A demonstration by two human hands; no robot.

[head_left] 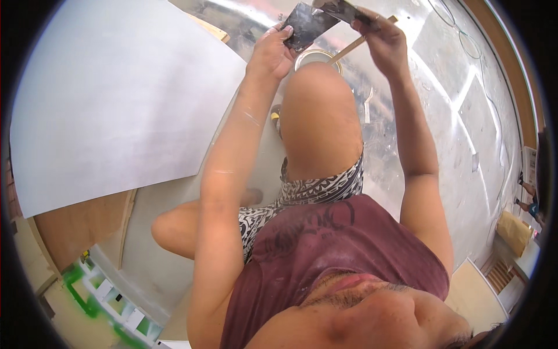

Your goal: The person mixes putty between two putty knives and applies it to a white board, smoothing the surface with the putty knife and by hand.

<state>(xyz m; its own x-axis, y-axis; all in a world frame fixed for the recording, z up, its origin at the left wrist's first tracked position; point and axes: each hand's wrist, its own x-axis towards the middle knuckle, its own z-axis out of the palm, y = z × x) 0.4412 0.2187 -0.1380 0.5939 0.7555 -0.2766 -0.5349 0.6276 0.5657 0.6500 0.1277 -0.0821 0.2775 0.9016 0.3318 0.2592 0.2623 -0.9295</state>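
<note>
My left hand [273, 52] grips a dark, smudged flat square spreader [308, 26] by its left edge, thumb on top. Close beside it, my right hand [385, 41] is closed round a second dark flat spreader [340, 10], held tilted. The two blades nearly meet; whether they touch is hard to tell. Below them a round open tin [301, 58] stands on the floor, partly hidden by my raised knee. A wooden stick [349, 49] slants up out of the tin and passes by my right hand; I cannot tell if the fingers touch it.
A large white panel [116, 104] fills the left side, above a brown wooden board [87, 227]. The grey floor [430, 104] is streaked, with a thin cord [494, 110] across it. A brown paper bag [512, 231] stands far right. Green-and-white items [110, 296] lie lower left.
</note>
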